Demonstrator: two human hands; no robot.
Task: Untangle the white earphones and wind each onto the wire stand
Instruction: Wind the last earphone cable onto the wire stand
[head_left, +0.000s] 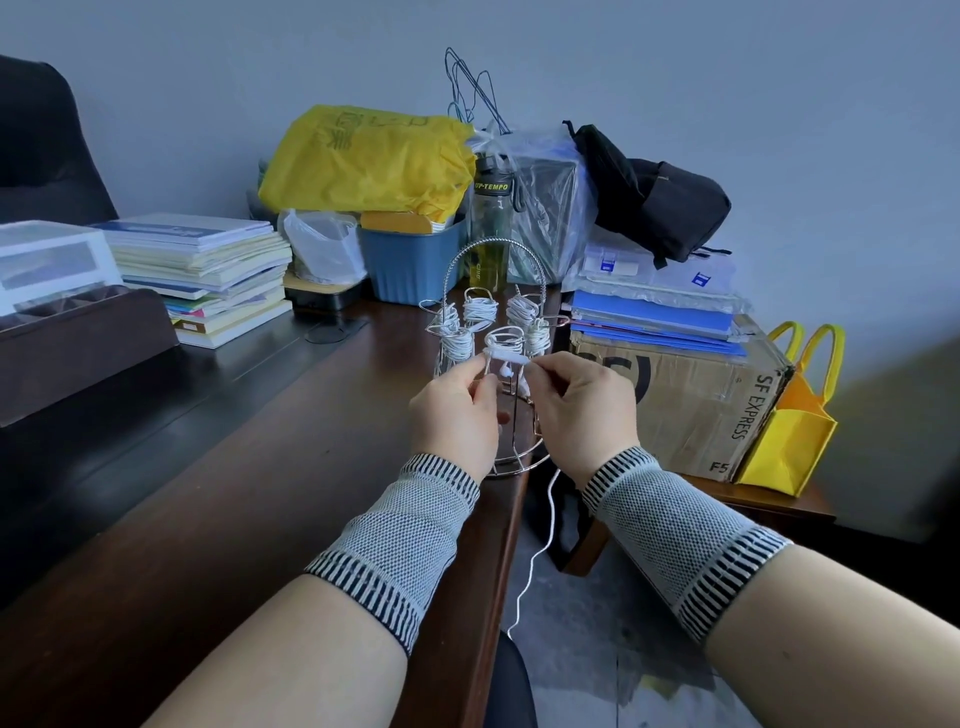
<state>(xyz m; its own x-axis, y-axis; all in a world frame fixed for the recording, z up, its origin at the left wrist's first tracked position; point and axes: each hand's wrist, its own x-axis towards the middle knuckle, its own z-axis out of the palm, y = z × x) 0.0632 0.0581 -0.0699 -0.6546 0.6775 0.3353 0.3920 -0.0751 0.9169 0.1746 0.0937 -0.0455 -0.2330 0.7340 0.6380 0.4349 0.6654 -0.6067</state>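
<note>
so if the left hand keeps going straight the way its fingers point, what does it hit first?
Probably the wire stand: the left hand points up and away at the front arm, where it pinches the white earphone cable. Depth is unclear from this one view.

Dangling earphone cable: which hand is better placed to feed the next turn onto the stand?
Probably the right hand: the loose cable trails down from under it, past the desk edge. The left hand pinches the coil at the wire stand, steadying it.
</note>
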